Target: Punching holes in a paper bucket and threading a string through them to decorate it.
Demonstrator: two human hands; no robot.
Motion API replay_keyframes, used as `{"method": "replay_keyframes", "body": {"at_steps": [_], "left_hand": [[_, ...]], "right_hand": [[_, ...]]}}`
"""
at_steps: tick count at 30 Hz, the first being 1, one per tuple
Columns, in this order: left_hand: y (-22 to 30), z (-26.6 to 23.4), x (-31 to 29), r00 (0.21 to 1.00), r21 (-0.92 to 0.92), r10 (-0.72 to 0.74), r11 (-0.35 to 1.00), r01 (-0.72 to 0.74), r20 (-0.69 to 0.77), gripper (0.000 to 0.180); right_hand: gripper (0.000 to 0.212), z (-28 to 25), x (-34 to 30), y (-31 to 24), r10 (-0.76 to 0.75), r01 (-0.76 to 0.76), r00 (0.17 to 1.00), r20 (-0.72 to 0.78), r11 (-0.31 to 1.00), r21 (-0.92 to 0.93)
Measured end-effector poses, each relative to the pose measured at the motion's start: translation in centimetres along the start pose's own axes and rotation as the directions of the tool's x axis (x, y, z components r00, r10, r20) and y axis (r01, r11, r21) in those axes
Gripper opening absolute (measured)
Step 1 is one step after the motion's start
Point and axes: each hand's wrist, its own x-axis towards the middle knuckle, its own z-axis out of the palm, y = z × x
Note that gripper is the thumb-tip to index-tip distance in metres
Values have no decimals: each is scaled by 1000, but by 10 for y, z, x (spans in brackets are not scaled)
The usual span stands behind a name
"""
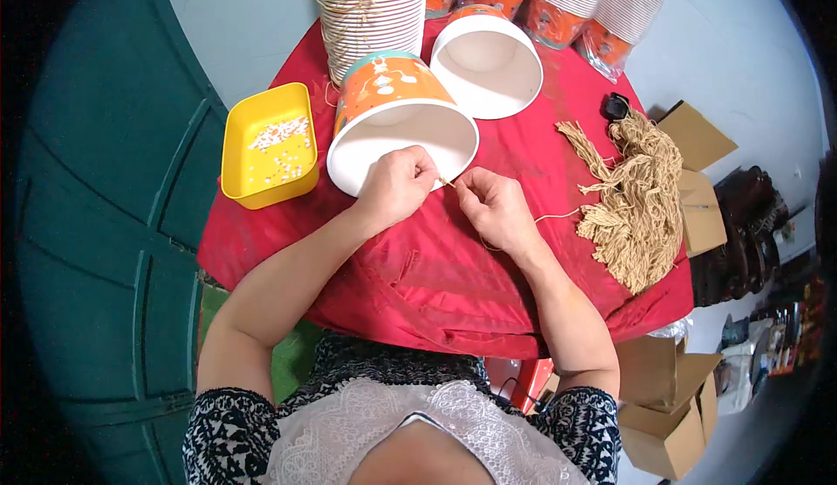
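An orange-patterned paper bucket [384, 91] lies on its side, its white mouth facing me. In front of its lower rim, my left hand [401, 182] pinches a short piece of tan twine [446, 181]. My right hand [497, 210] has thumb and finger closed on the same twine, a little to the right. A thin strand passes from below my right hand toward a large tan bundle of twine [636, 202] on the table's right side. Whether the twine is fixed to the bucket's rim is hidden by my fingers.
A second bucket [488, 67] lies behind, mouth toward me. Tall nested bucket stacks [370, 23] line the back. At left stands a yellow tray [266, 194] with small white and orange pieces. A small black object [615, 106] sits by the twine. Cardboard boxes [667, 398] stand beside the red-covered table [392, 302].
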Motion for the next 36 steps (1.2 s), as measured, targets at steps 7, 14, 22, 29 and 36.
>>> {"method": "replay_keyframes", "body": {"at_steps": [7, 14, 22, 29, 36], "left_hand": [[-2, 2, 0, 999, 1, 17, 1000, -17, -39, 6], [3, 2, 0, 983, 117, 157, 982, -147, -90, 6], [7, 2, 1, 994, 163, 88, 983, -78, -58, 7], [3, 5, -1, 993, 117, 116, 987, -113, -17, 8], [26, -11, -28, 914, 255, 396, 879, -404, 83, 10]], "right_hand": [[14, -1, -2, 2, -77, 84, 995, 71, 992, -99], [13, -5, -1, 1, -144, 161, 985, 94, 964, -210], [15, -10, 2, 2, -57, 80, 987, 149, 985, -153], [31, -4, 12, 9, 45, -49, 998, -44, 995, -87], [26, 3, 22, 35, 87, -75, 995, -51, 975, 208]]}}
